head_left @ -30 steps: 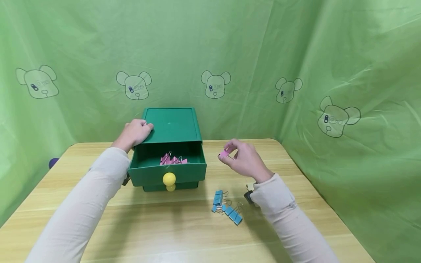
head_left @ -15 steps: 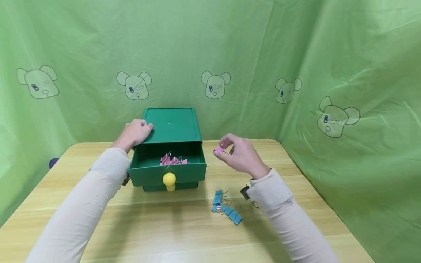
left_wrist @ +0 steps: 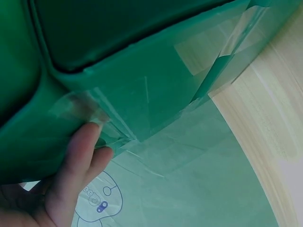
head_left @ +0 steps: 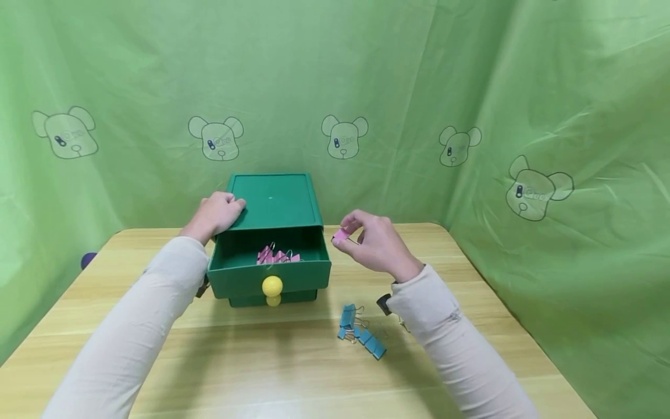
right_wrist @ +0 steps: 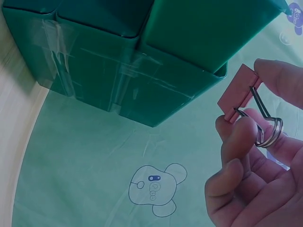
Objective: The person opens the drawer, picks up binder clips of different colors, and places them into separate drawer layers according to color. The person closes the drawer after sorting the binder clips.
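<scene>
Between thumb and fingertips my right hand pinches a pink binder clip, its wire handles pointing back toward the palm. The clip is held in the air just right of a green drawer box. My left hand grips the box at its upper left edge; in the left wrist view, fingers lie against its taped side. The upper drawer, with a yellow round knob, is pulled out. Several pink binder clips lie inside it.
Blue binder clips lie on the wooden table in front of the right forearm. A black binder clip is partly hidden by the right sleeve. Something dark shows beside the left cuff. Green sheeting surrounds the table.
My right hand has moved left and slightly up with the pink binder clip, closer to the box. My left hand keeps its hold, and the drawer stays pulled out.
</scene>
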Available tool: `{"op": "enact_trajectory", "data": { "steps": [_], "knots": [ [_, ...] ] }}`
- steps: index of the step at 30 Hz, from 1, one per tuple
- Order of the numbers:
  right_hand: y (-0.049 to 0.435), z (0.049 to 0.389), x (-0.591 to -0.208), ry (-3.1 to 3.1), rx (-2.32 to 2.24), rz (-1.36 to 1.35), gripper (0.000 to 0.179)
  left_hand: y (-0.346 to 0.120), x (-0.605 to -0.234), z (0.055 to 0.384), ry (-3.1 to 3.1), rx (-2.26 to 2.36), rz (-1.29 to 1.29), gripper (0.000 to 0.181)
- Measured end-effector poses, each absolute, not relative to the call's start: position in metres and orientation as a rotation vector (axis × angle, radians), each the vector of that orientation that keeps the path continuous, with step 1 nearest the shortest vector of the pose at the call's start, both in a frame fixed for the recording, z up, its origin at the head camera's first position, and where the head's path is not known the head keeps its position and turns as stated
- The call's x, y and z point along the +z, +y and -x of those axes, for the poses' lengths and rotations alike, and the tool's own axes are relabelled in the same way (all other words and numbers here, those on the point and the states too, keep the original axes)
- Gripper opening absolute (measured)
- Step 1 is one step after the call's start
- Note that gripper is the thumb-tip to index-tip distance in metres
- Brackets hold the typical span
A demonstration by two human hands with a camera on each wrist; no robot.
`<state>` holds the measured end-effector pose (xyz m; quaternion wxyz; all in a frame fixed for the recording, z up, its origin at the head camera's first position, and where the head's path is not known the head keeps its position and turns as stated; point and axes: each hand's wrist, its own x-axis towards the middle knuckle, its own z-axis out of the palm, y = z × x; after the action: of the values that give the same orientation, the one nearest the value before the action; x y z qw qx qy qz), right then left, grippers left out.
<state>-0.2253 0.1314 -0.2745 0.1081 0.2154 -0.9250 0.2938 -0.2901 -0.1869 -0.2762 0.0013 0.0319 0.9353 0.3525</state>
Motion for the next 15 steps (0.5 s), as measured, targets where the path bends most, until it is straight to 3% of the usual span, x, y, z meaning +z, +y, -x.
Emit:
{"op": "enact_trajectory", "data": {
  "steps": [15],
  "knots": [
    [0.114,0.225,-0.266,-2.728,0.873,-0.712,0.028,-0.194,-0.278,0.297,2.968,1.024,-0.157,0.040]
  ]
}}
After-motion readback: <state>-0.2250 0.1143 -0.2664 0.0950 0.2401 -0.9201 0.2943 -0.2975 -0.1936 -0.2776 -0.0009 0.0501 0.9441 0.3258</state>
